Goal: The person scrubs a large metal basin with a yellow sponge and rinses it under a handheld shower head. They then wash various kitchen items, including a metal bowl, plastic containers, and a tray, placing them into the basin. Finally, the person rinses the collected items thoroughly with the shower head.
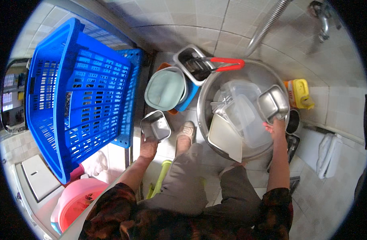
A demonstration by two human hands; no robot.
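Observation:
My left hand grips the near rim of a square stainless steel container, held over the floor left of my foot. A second metal container is in my right hand, above the right side of a large round metal basin. Inside the basin lie clear plastic containers and lids, some cutlery and an off-white lid or tray, which leans on the near rim. Red-handled tongs rest across a rectangular metal pan and the basin's rim.
A blue plastic basket stands at left, with a pink basin below it. A container with a pale green lid sits beyond my left hand. At right are a yellow bottle and a white cloth. A flexible metal hose hangs by the tiled wall.

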